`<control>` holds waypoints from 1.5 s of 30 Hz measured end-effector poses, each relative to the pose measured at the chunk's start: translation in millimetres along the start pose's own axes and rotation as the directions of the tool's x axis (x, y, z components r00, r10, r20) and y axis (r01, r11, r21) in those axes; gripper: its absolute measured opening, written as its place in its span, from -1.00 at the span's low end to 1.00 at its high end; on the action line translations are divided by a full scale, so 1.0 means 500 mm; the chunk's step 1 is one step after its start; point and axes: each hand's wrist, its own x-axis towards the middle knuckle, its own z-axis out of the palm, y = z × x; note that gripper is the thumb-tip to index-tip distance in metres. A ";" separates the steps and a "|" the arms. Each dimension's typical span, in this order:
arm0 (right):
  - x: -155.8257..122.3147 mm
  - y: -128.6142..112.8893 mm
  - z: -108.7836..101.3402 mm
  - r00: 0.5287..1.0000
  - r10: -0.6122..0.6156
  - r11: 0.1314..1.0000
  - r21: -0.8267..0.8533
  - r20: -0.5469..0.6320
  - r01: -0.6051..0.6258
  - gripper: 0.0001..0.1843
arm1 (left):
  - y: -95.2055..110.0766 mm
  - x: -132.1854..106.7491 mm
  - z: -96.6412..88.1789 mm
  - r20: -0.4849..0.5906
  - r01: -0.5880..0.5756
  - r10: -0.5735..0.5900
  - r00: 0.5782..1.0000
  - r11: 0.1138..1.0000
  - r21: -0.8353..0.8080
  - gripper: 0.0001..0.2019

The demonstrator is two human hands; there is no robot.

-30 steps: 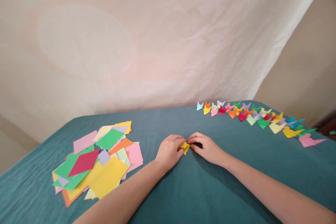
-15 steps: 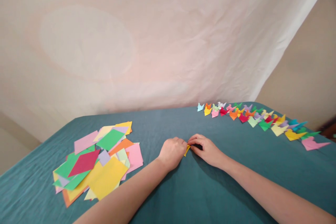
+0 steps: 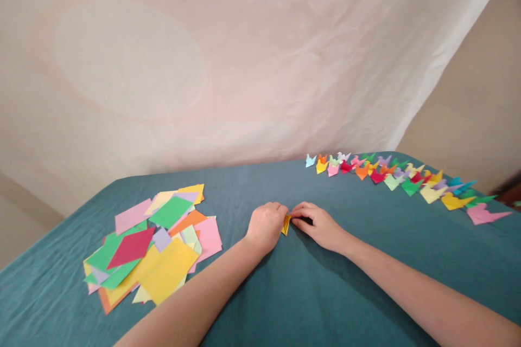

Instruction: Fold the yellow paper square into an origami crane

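Bare forearms reach in across the teal-covered desk (image 3: 325, 298), and nearest on the left it's a riot of colour: a loose, overlapping pile of paper sheets (image 3: 169, 274), yellow on top at the front, crimson and green behind. To the middle now, and there's the little yellow folded paper (image 3: 286, 225), right between the hands! The left hand (image 3: 266, 227) has its fingers closed on it, covering part; the right hand (image 3: 315, 223) brings curled fingertips to its upper edge, pinching or merely touching, I cannot tell. Beyond, off right, folded paper birds (image 3: 411, 187) stand in rows, and a pale sheet (image 3: 252, 65) hangs behind.
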 end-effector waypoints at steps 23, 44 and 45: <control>0.004 -0.016 -0.001 0.997 0.072 0.997 0.016 -0.005 -0.072 -0.79 | -0.016 -0.021 -0.009 0.031 0.134 -0.132 0.991 0.919 -0.371 -0.72; -0.002 -0.022 -0.007 0.997 0.045 0.999 -0.004 0.067 -0.045 -0.78 | -0.015 -0.023 -0.003 0.007 0.140 -0.150 0.989 0.900 -0.413 -0.72; -0.002 -0.022 -0.007 0.996 0.047 0.999 -0.011 0.070 -0.047 -0.78 | -0.014 -0.023 -0.003 0.006 0.139 -0.150 0.989 0.900 -0.412 -0.72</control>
